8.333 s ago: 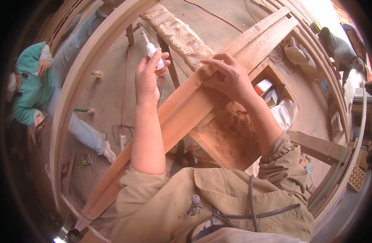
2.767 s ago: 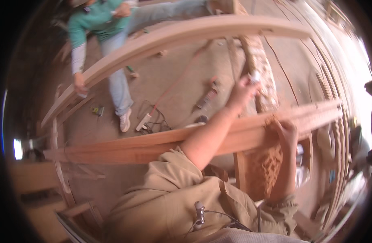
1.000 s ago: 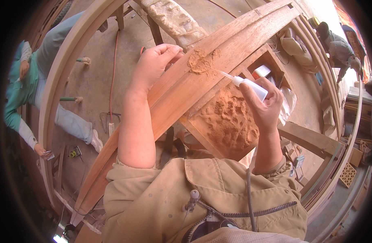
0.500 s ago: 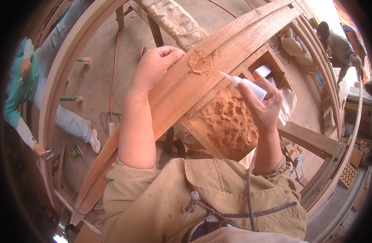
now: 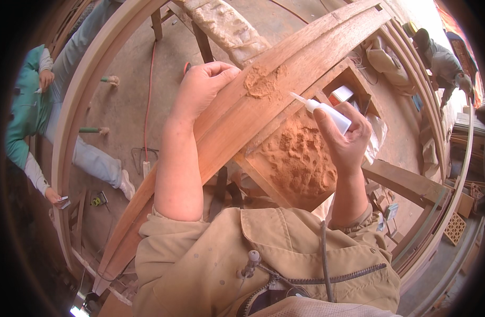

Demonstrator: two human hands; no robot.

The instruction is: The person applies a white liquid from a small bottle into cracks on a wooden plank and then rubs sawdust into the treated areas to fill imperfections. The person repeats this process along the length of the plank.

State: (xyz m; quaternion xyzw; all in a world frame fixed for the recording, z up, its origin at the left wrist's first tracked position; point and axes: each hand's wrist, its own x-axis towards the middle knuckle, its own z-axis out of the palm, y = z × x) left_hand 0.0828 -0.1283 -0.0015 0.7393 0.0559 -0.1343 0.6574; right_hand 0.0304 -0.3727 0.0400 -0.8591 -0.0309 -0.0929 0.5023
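Note:
A long, curved wooden piece (image 5: 237,129) runs diagonally in front of me. On its face lies a small patch of reddish sawdust (image 5: 261,82). My left hand (image 5: 204,84) is closed at the far edge of the wood, left of the patch; whatever its fingers pinch, if anything, is hidden. In my right hand (image 5: 345,129) is a white glue bottle (image 5: 335,120) with a thin pointed nozzle. The nozzle tip is over the near part of the wood, to the right of the sawdust and apart from it.
Below the wood sits a wooden tray (image 5: 263,180) of reddish sawdust, with a compartment holding a small white box (image 5: 341,95). A person in green (image 5: 28,119) is at the left, another (image 5: 446,63) at the far right. A red cable (image 5: 149,105) crosses the floor.
My right hand has drawn the glue bottle slightly right, so its nozzle is farther from the sawdust patch. My left hand stays nearly still. The person at left has shifted their arms.

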